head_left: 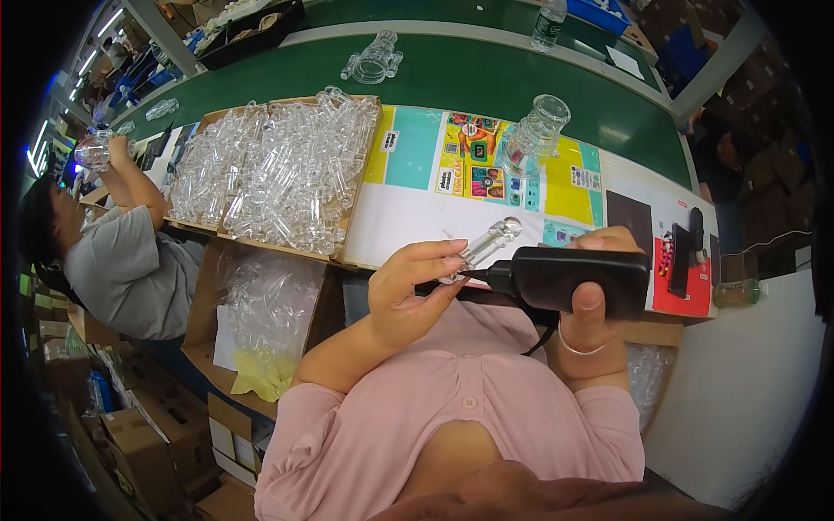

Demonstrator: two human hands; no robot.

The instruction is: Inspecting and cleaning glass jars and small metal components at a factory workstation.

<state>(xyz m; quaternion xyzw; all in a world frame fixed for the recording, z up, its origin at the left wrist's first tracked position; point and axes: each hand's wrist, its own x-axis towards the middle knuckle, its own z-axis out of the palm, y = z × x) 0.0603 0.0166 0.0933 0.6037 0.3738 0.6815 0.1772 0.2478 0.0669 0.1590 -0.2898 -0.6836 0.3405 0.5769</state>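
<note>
Between the fingertips of my left hand (pixel 415 285) is a small clear plastic tube-shaped part (pixel 491 243) with a rounded knob at its far end, held tilted up to the right. My right hand (pixel 599 286) is wrapped round a black squeeze bottle (pixel 580 280), lying on its side. Its narrow nozzle points left and meets the near end of the clear part, by my left fingertips; whether anything comes out is too small to tell. To the left stands a shallow cardboard box (pixel 347 217) heaped with similar clear parts (pixel 287 165).
A clear jar-like piece (pixel 532 143) stands on the printed sheets ahead; another (pixel 372 61) lies on the green conveyor (pixel 452 74). A black tool (pixel 686 252) rests on red card at right. Bags (pixel 269 300) fill a lower carton. A co-worker (pixel 130 252) sits at left.
</note>
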